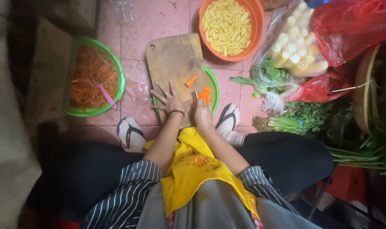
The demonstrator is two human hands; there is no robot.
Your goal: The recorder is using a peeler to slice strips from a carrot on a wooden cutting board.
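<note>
Pink tiled floor (137, 25), seen from above; the person sits low over it with knees apart, a sandalled foot at each side of the work area. A wooden cutting board (174, 59) lies on the tiles, its near end resting over a green basket (214, 87). The left hand (169, 99) lies flat on the near part of the board with fingers spread, grasping nothing. The right hand (203, 114) is closed around a knife (196, 94), whose short blade points away from the body; the handle is hidden in the fist. Just beyond the blade, at the board's right edge, sits a small cluster of cut carrot pieces (205, 95); a single carrot chunk (190, 81) lies apart from them, nearer the board's middle. To the left stands a green bowl (118, 68) of shredded orange peelings with a pink peeler (104, 94) lying in it. Beyond the board stands an orange bowl (254, 17) filled with pale yellow cut sticks. At right: a clear plastic bag of baby corn (294, 51), red plastic bags (350, 29), and bundles of leafy green herbs (303, 118). A yellow apron (193, 169) covers the lap.
</note>
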